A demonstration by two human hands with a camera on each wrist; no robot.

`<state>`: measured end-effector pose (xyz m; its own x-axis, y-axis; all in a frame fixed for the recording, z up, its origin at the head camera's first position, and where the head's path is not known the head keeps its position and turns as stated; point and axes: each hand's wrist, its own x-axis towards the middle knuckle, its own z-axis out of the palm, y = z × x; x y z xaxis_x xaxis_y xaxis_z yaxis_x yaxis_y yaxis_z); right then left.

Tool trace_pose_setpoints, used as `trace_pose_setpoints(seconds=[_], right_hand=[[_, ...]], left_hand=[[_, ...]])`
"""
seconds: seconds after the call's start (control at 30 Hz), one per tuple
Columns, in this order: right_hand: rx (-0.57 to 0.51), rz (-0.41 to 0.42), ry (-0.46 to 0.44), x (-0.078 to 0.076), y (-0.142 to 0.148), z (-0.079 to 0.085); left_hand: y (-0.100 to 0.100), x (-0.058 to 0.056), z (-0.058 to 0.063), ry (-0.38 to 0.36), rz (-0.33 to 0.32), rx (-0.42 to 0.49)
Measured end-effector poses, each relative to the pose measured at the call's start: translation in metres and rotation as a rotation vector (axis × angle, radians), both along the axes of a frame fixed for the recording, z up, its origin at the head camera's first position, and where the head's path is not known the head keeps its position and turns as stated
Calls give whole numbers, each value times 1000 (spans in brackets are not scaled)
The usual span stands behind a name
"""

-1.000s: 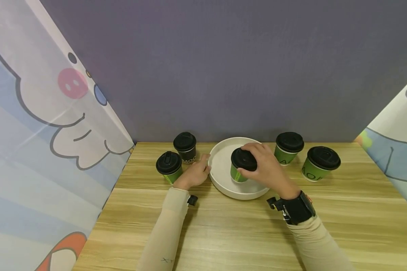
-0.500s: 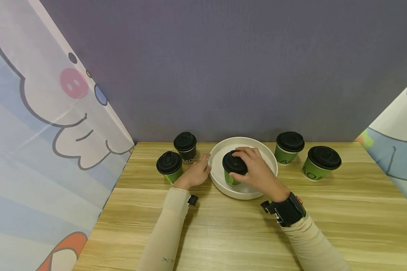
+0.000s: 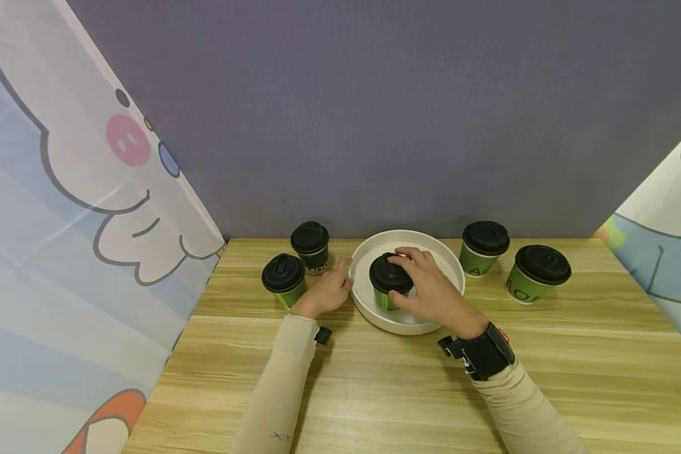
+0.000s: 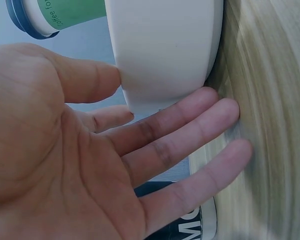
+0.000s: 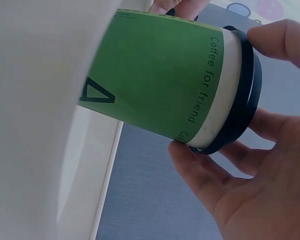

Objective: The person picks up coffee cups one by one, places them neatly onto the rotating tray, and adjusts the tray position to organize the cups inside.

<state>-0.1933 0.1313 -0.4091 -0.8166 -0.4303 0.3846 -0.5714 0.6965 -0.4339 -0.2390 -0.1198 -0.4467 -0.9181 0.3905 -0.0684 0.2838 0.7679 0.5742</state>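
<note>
A green paper coffee cup with a black lid stands upright in the round white tray, left of its middle. My right hand holds this cup from above, thumb and fingers round the lid. At the tray's left side, my left hand touches the outer wall with its thumb on the rim; its fingers are nearly straight along the side. Just left of that hand are another green cup and a dark cup, both lidded.
Two more green lidded cups, one nearer the wall and one farther right, stand right of the tray on the wooden table. A grey wall panel rises behind, with cartoon-print sheets at the sides.
My right hand has moved left with the coffee cup inside the tray, mostly in the first half second. The left hand, tray and other cups have stayed in place.
</note>
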Motion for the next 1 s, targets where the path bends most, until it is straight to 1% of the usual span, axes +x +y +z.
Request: trace_pose_setpoints(seconds=[0.33, 0.5, 0.77, 0.9, 1.0], right_hand=[[11, 18, -37, 1, -1, 0], [13, 29, -27, 2, -4, -2], [16, 29, 37, 1, -8, -6], [12, 29, 33, 1, -9, -7], [14, 30, 25, 1, -8, -7]], left_hand=[[-1, 1, -1, 2, -4, 0], [-1, 0, -1, 8, -6, 1], [-1, 0, -1, 13, -6, 14], [-2, 0, -1, 9, -8, 20], [-4, 1, 1, -6, -21, 15]])
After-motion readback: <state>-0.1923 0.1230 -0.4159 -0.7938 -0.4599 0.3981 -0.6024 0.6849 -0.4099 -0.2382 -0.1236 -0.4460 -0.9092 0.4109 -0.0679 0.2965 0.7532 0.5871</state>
